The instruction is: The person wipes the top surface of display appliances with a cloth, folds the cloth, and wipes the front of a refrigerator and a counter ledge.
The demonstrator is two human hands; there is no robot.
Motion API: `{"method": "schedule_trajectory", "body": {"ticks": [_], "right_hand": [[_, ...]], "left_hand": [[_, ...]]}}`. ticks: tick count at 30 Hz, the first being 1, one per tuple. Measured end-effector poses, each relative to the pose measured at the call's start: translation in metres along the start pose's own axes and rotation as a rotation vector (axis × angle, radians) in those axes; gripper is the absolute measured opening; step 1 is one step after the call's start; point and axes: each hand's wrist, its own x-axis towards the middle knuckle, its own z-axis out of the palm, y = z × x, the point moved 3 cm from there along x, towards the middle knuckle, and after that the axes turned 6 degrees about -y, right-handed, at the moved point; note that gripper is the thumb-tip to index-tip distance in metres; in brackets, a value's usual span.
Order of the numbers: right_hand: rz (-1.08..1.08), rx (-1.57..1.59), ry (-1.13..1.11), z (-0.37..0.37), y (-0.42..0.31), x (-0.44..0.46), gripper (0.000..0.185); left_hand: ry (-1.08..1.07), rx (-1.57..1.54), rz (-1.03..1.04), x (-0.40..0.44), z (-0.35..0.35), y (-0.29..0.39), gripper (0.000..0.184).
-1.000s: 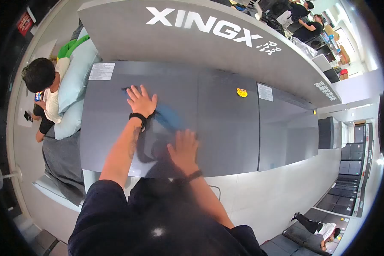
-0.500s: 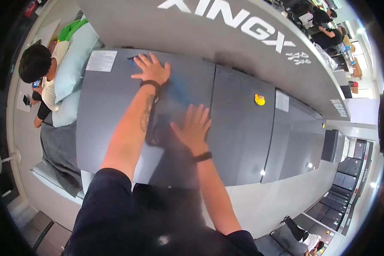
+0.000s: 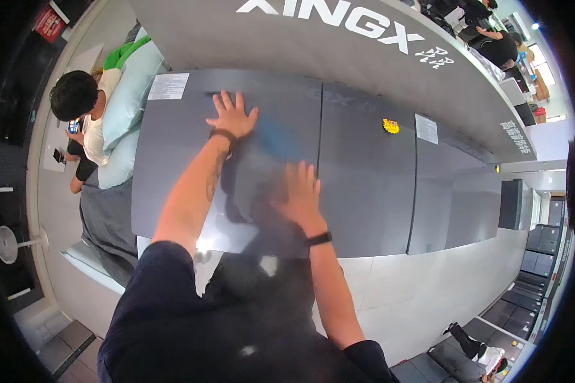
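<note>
- Dark grey and smooth, the broad panel (image 3: 188, 147) lies beneath both hands, its far edge along the sign wall (image 3: 338, 60).
- The left hand (image 3: 232, 118) sits slightly farther from that edge than half a second ago, by a dark slot (image 3: 214, 94).
- The right hand (image 3: 302, 198), blurred, reaches farther across than one second ago; its fingertips come to the seam (image 3: 320, 131) with the neighbouring panel (image 3: 367, 185).
- Both hands are bare, palms down, fingers spread, well apart and gripping nothing; whether the right touches the surface I cannot tell.
- Between them shows a hazy blue patch (image 3: 278, 137).
- Past the row's right end stands a boxy dark unit (image 3: 511, 204), contents hidden.
</note>
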Motion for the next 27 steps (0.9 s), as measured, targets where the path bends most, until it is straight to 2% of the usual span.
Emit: {"method": "schedule_trajectory", "body": {"ticks": [5, 9, 15, 19, 22, 27], "right_hand": [[0.010, 0.035, -0.026, 0.016, -0.017, -0.061, 0.100], [0.012, 0.009, 0.004, 0.025, -0.016, -0.059, 0.101], [0.011, -0.071, 0.040, 0.015, -0.013, -0.018, 0.102], [0.024, -0.084, 0.034, -0.001, -0.005, 0.021, 0.103], [-0.010, -0.123, 0.108, -0.001, 0.004, 0.051, 0.103], [0.014, -0.184, 0.019, -0.015, 0.010, 0.083, 0.103]], "left_hand": [[-0.029, 0.017, 0.022, -0.051, 0.018, -0.006, 0.083], [-0.086, 0.036, -0.005, -0.050, 0.017, -0.007, 0.086], [-0.049, 0.037, 0.029, -0.014, 0.008, -0.001, 0.086], [-0.052, -0.045, -0.069, 0.016, -0.008, 0.016, 0.085], [-0.018, -0.054, -0.123, 0.041, -0.009, 0.023, 0.083], [0.029, -0.048, -0.129, 0.059, -0.013, 0.027, 0.082]]}}
